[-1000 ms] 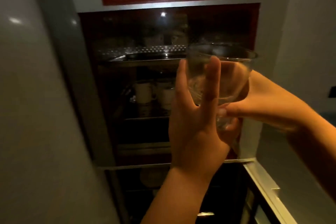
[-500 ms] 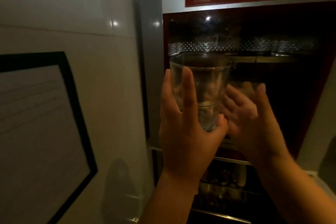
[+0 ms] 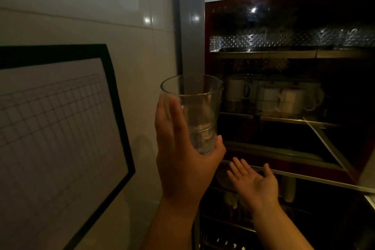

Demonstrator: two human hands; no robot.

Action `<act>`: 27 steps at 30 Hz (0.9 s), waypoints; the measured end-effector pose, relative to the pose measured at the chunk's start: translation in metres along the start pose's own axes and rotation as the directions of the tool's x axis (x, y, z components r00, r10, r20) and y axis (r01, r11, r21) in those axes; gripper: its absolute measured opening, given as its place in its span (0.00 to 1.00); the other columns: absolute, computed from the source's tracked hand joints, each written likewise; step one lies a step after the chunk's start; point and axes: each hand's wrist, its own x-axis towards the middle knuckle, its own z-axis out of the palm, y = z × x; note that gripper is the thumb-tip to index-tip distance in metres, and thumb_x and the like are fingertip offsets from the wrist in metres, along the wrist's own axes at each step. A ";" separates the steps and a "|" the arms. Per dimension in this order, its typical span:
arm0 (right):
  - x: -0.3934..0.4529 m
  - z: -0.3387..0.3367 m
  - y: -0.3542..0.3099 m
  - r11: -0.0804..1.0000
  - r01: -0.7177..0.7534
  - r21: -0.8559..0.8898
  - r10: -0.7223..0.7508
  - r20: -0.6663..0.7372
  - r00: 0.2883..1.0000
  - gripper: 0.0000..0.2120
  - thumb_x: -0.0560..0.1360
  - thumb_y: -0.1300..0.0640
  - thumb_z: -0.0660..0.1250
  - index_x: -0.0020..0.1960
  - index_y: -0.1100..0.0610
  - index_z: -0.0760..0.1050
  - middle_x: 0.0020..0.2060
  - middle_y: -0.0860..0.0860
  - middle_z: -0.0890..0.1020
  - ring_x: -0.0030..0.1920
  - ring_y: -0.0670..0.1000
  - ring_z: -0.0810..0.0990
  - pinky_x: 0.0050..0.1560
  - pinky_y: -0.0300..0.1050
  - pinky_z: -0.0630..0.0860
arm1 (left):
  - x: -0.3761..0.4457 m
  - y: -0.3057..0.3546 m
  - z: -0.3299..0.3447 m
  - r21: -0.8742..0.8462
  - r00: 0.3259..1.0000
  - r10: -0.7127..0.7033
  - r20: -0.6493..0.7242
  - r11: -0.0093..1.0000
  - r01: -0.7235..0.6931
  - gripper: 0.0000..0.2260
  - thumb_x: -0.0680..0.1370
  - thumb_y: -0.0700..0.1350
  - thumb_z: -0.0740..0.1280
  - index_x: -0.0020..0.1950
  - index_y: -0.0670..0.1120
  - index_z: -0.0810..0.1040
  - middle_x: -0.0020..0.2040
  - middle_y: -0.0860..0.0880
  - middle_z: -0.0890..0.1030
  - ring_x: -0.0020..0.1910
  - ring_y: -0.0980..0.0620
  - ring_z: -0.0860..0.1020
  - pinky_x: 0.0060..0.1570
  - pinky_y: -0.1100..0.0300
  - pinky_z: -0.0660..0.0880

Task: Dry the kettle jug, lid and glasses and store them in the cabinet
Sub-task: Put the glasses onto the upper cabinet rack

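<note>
My right hand [image 3: 254, 181] had dropped away, palm up and fingers spread, leaving the glass [image 3: 191, 113] upright in my left hand [image 3: 182, 160] alone, raised before the open cabinet [image 3: 284, 148], ready for shelving.

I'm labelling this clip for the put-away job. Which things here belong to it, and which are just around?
Job: glass held in left hand; open right hand; cabinet.
Just around: white mugs on the shelf; framed chart on the wall.
</note>
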 end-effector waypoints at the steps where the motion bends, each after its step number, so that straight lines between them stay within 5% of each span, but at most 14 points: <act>1: 0.003 -0.001 0.001 1.000 0.001 0.019 -0.001 -0.013 1.000 0.32 0.79 0.42 0.51 0.73 0.64 0.55 0.71 0.63 0.62 0.73 0.61 0.57 0.73 0.58 0.51 | -0.001 -0.002 -0.001 0.009 1.000 -0.006 0.002 1.000 0.006 0.51 0.68 0.55 0.71 0.75 0.59 0.34 0.75 0.46 0.54 0.69 0.41 0.68 0.46 0.52 0.79; 10: 0.031 -0.008 0.007 0.986 0.029 0.167 -0.014 -0.093 0.996 0.35 0.79 0.41 0.49 0.75 0.65 0.46 0.74 0.64 0.51 0.74 0.62 0.50 0.73 0.58 0.47 | -0.006 -0.010 -0.003 0.030 0.999 -0.042 0.025 0.999 0.041 0.48 0.68 0.57 0.68 0.75 0.59 0.34 0.74 0.46 0.54 0.69 0.41 0.68 0.43 0.52 0.80; 18: 0.045 -0.002 0.003 0.973 0.042 0.226 -0.036 -0.029 0.999 0.34 0.79 0.40 0.49 0.74 0.64 0.53 0.73 0.64 0.57 0.73 0.62 0.54 0.73 0.57 0.51 | -0.006 -0.010 0.001 0.035 0.998 -0.053 0.024 0.998 0.052 0.49 0.68 0.57 0.68 0.75 0.59 0.34 0.74 0.47 0.55 0.68 0.41 0.68 0.46 0.56 0.77; 27: 0.058 -0.015 0.014 0.976 0.005 0.217 0.014 -0.088 0.996 0.37 0.79 0.39 0.49 0.75 0.65 0.46 0.73 0.65 0.55 0.73 0.63 0.53 0.73 0.56 0.51 | -0.009 -0.013 0.000 0.036 0.997 -0.074 0.025 0.997 0.073 0.49 0.68 0.57 0.68 0.75 0.59 0.34 0.75 0.47 0.54 0.70 0.43 0.67 0.48 0.57 0.75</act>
